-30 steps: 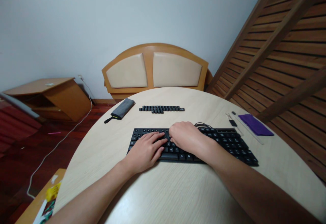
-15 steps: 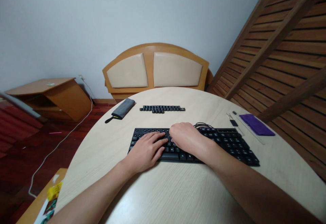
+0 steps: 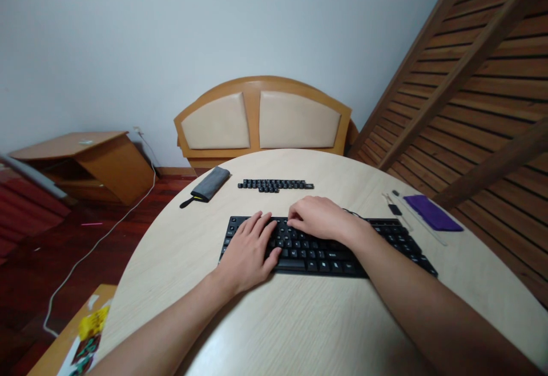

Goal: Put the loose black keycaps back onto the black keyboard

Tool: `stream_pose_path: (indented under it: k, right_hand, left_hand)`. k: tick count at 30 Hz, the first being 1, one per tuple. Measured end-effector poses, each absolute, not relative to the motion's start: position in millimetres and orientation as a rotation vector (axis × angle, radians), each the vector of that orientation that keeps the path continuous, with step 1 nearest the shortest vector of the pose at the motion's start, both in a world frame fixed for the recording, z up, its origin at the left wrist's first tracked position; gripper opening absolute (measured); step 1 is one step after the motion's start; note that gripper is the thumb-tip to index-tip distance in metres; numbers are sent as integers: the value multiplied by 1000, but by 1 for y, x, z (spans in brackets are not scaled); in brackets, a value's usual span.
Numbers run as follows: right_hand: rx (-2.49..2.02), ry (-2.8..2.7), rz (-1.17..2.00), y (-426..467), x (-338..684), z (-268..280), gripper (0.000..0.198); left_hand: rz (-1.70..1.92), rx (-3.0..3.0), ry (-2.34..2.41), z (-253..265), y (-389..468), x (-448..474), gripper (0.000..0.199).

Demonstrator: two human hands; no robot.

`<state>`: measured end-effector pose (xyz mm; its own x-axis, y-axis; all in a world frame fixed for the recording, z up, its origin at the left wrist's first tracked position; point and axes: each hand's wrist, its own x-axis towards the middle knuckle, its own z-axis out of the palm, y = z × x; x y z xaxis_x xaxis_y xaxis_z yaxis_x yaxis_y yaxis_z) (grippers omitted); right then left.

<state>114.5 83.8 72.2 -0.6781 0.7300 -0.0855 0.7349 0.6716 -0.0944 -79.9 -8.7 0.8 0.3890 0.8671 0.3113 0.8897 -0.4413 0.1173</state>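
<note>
A black keyboard (image 3: 338,267) lies on the round table, with bare spots in its upper rows where keycaps are off. My left hand (image 3: 249,250) rests on its left part, fingers spread and lying over the keys. Over the upper middle rows is my right hand (image 3: 319,216), its fingers bent down and drawn together at the keys. Whatever those fingertips hold is hidden. Beyond the keyboard, several loose black keycaps (image 3: 276,184) stand in tight rows. Part of the keyboard's cable (image 3: 353,213) shows behind my right wrist.
A grey pouch (image 3: 210,184) with a black loop lies at the table's far left. On the right are a purple cloth (image 3: 432,213), a thin brush (image 3: 419,219) and a small wire puller (image 3: 394,209). A wooden slatted screen (image 3: 471,91) leans close on the right.
My right hand has opened out from a tighter fist and shifted slightly right and up. The left fingers have moved up the keyboard and spread more. The view has shifted slightly.
</note>
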Motion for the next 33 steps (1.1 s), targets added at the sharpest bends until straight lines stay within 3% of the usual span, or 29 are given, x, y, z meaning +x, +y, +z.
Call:
stream_pose_path:
  k: [9, 20, 28, 33]
  right_hand:
    - [1542, 2737, 6, 137, 70, 44, 41]
    - [1667, 2690, 48, 138, 52, 38, 31]
    - [1529, 2788, -258, 112, 88, 57, 20]
    - [1263, 2901, -700, 98, 112, 75, 21]
  left_hand:
    - [-513, -2450, -1726, -7, -9, -79, 59]
    - [-513, -2452, -1730, -8, -10, -79, 59]
    - [-446, -2463, -1745, -5, -10, -79, 61]
    - [-439, -2447, -1721, -7, -10, -80, 60]
